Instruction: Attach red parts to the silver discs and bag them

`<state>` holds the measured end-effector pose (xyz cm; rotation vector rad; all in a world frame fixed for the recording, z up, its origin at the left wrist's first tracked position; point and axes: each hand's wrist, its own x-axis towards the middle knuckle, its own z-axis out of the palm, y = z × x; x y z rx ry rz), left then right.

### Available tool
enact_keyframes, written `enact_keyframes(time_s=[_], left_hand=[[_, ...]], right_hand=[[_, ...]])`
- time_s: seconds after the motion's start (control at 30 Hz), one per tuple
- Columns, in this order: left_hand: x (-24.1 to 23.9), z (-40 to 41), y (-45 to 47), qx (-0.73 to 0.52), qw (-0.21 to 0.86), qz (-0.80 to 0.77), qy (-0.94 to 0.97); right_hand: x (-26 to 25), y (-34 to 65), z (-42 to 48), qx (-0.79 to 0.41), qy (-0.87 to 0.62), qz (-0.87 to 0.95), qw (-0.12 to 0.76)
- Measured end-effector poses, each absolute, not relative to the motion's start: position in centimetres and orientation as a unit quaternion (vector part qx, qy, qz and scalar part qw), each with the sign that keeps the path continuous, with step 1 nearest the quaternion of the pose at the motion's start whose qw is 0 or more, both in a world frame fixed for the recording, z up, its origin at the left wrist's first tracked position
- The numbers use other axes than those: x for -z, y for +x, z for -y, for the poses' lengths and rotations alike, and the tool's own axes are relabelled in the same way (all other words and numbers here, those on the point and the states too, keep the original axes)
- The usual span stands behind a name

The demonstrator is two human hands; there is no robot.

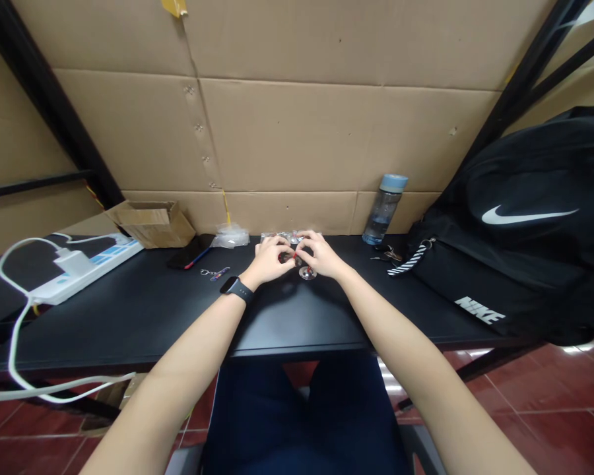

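Your left hand (271,261) and right hand (321,256) pinch a red-corded metal piece (296,256).
It is near the middle of the table's (297,323) far edge; a shiny disc (307,273) shows just beside your right hand.

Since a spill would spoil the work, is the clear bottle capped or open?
Capped: the light-blue cap sits on top of the clear bottle, which stands on the black table near the backpack.

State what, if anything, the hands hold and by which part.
The left hand and right hand seem to pinch a small red piece beside the shiny disc; which part cannot be told.
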<state>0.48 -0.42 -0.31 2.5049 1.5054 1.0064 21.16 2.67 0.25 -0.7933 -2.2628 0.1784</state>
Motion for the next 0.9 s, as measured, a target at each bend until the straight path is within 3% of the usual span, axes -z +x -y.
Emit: enact_keyframes(time_s=[0.3, 0.5, 0.6, 0.73, 0.9], left_hand=[[0.6, 0.2, 0.4, -0.329, 0.003, -0.492, 0.806], [0.7, 0.0, 0.0, -0.301, -0.001, -0.508, 0.807], [0.5, 0.0, 0.0, -0.292, 0.009, -0.519, 0.803], [0.3, 0.1, 0.1, -0.308, 0.004, -0.535, 0.786], [0.2, 0.0, 0.0, -0.357, 0.035, -0.545, 0.758]], right_hand=[[-0.5, 21.1, -2.5, -0.077, -0.324, 0.879, 0.340], [-1.6, 23.3, -2.3, -0.184, -0.405, 0.883, 0.152], [-1.5, 23.7, -2.4, -0.216, -0.376, 0.892, 0.125], [-1.0, 23.3, -2.8, -0.248, -0.357, 0.881, 0.187], [-0.4, 22.2, -3.3, -0.303, -0.367, 0.787, 0.392]])
